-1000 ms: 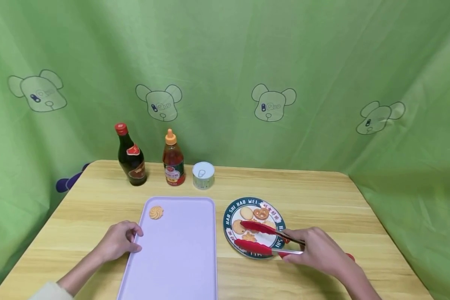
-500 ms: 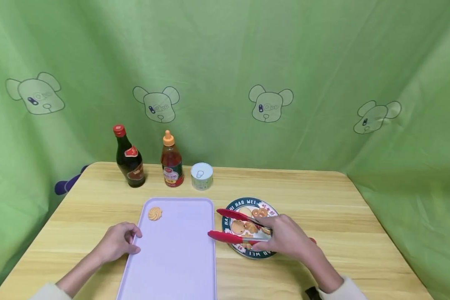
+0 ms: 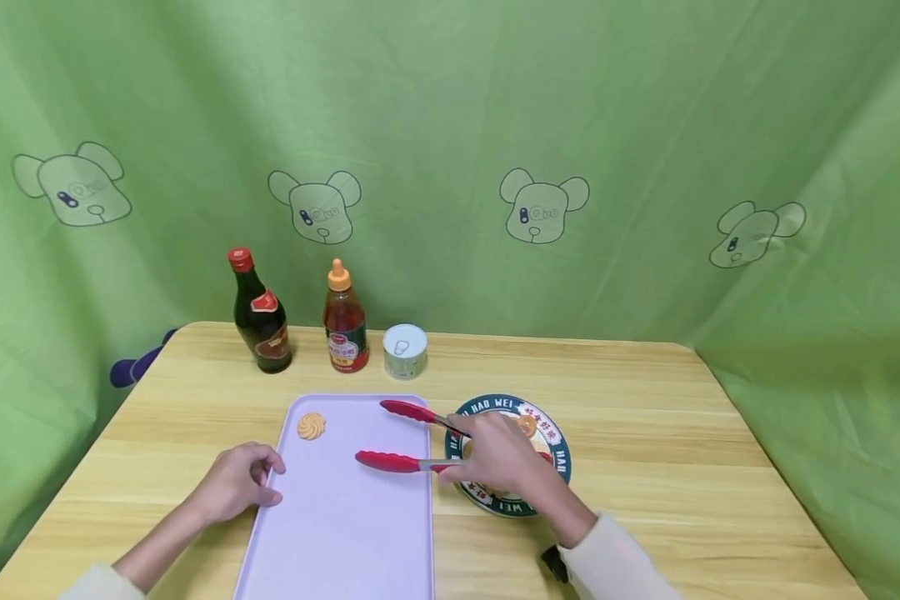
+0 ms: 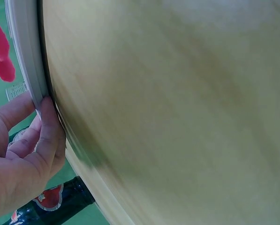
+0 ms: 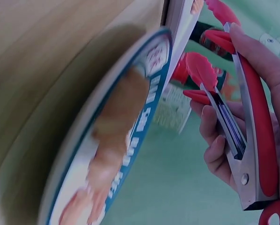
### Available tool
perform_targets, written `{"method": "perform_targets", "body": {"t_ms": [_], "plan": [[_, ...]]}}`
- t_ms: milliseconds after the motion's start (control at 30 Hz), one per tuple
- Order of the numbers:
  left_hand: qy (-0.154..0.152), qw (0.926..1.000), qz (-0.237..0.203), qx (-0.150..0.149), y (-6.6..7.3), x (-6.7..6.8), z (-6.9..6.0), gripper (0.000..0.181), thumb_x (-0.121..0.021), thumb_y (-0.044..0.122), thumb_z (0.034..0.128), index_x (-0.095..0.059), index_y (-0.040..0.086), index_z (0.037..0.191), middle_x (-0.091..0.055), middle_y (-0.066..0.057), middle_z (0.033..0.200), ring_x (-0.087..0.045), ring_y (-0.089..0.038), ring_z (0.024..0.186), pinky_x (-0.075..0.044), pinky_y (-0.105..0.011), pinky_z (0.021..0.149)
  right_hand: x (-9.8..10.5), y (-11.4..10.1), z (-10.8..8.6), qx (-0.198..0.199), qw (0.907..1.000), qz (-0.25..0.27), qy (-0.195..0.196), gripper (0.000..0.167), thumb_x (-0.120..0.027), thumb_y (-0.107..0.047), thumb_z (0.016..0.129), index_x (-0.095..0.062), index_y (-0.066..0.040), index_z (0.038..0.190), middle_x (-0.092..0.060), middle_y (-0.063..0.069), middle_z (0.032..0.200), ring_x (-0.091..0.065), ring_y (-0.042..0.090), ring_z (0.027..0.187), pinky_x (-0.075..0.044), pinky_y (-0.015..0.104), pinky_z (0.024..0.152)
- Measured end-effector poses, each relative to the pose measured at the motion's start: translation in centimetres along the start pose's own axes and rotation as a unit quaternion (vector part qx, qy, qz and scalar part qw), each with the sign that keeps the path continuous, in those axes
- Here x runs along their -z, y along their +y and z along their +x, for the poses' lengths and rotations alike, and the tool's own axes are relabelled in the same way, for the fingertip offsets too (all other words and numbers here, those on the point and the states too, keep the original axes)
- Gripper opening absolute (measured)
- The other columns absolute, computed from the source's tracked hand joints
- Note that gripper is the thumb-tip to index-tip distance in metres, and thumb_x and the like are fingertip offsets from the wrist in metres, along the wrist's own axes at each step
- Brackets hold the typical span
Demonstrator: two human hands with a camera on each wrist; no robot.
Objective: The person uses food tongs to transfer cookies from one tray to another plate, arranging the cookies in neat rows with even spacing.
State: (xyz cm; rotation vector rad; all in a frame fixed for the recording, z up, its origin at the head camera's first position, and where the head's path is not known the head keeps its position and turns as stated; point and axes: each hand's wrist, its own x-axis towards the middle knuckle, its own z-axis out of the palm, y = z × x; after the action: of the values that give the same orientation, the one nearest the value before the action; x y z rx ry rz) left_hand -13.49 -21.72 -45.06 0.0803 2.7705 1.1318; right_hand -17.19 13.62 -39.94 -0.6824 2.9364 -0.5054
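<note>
My left hand (image 3: 228,485) pinches the left edge of a lilac tray (image 3: 345,542) between thumb and fingers, which the left wrist view shows close up. One swirled cookie (image 3: 311,426) lies in the tray's far left corner. My right hand (image 3: 498,454) grips red-tipped metal tongs (image 3: 393,462). Their tips are spread apart over the right half of the tray, with nothing between them. Below the right hand sits a round plate (image 3: 562,462) with a dark green lettered rim. Several cookies (image 5: 114,122) rest on it, blurred in the right wrist view and mostly hidden by the hand in the head view.
Along the back of the wooden table (image 3: 645,417) stand a dark bottle with a red cap (image 3: 262,321), a sauce bottle with an orange tip (image 3: 345,325) and a small can (image 3: 405,354). A green curtain (image 3: 435,167) hangs behind and at the sides.
My right hand has carried the tongs left, from above the plate to above the tray, their tips staying apart. The left hand keeps its hold on the tray edge.
</note>
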Motion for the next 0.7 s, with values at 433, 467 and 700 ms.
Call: {"method": "perform_targets", "body": {"t_ms": [433, 467, 700], "plan": [[-0.002, 1.0000, -0.006, 0.002, 0.0, 0.0, 0.0, 0.032, -0.082, 0.001, 0.0606, -0.064, 0.005, 0.086, -0.052, -0.005, 0.072, -0.046, -0.014, 0.066, -0.039, -0.022, 0.056, -2.2, -3.9, 3.6, 0.029, 0.9994, -0.015, 0.011, 0.063, -0.083, -0.047, 0.065, -0.066, -0.011, 0.113, -0.051, -0.005, 0.064, -0.043, 0.010, 0.058, -0.033, 0.021, 0.051], [-0.002, 1.0000, -0.007, 0.003, 0.0, 0.0, 0.0, 0.031, -0.082, 0.001, 0.0607, -0.064, 0.005, 0.086, -0.052, -0.005, 0.072, -0.046, -0.014, 0.066, -0.039, -0.022, 0.056, -2.4, -4.2, 3.8, 0.029, 0.9994, -0.016, 0.010, 0.062, -0.082, -0.047, 0.065, -0.066, -0.011, 0.113, -0.053, -0.005, 0.065, -0.044, 0.011, 0.059, -0.034, 0.022, 0.051], [-0.004, 1.0000, -0.007, 0.000, 0.0, 0.1, 0.0, 0.031, -0.082, 0.001, 0.0611, -0.064, 0.005, 0.086, -0.052, -0.004, 0.072, -0.046, -0.014, 0.065, -0.039, -0.022, 0.056, -3.4, -6.0, 5.1, 0.031, 0.9990, -0.029, 0.011, 0.057, -0.081, -0.046, 0.068, -0.067, -0.011, 0.111, -0.043, -0.007, 0.058, -0.038, 0.009, 0.054, -0.031, 0.021, 0.048]]}}
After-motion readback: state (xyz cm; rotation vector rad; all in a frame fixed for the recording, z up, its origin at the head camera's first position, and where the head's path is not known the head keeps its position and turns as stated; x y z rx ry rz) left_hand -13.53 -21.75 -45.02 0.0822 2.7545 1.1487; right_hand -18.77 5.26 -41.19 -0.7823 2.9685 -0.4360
